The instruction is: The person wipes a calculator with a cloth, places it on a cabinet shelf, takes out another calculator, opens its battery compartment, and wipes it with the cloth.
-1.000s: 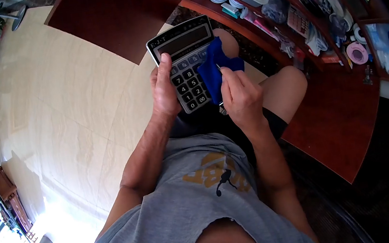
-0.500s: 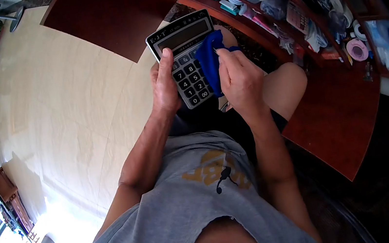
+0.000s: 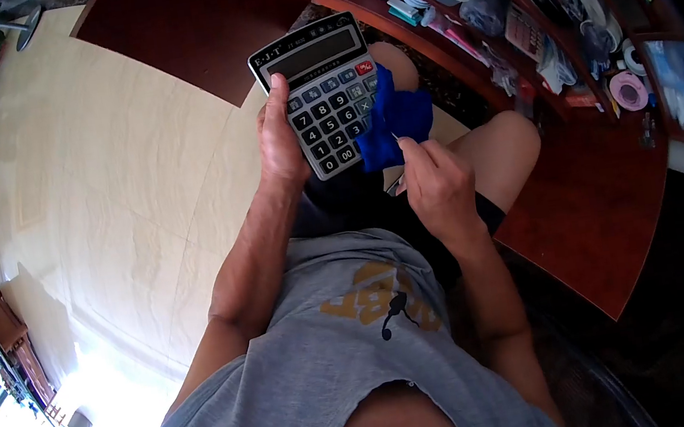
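My left hand [image 3: 279, 140] grips a silver-and-black desk calculator [image 3: 323, 132] by its left edge, the thumb lying along the front and the other fingers mostly hidden behind. The display is at the upper end, and the keys face me. A crumpled blue cloth [image 3: 405, 114] covers the lower right keys and hangs past the calculator's right edge. My right hand [image 3: 440, 183] is closed in a pinch at the cloth's lower side. A thin pale sliver shows at those fingertips against the blue; what it is I cannot make out.
Shelves [image 3: 487, 65] at the upper right hold plates, bags and another calculator [image 3: 522, 30]. A roll of pink tape [image 3: 628, 91] is near a red-brown board [image 3: 593, 215]. A dark red panel [image 3: 197, 34] lies ahead, and pale flooring [image 3: 112, 174] spreads to the left.
My right hand has moved down and slightly right with the blue cloth, uncovering more keys, including a red one. The calculator has shifted slightly up and left in my left hand.
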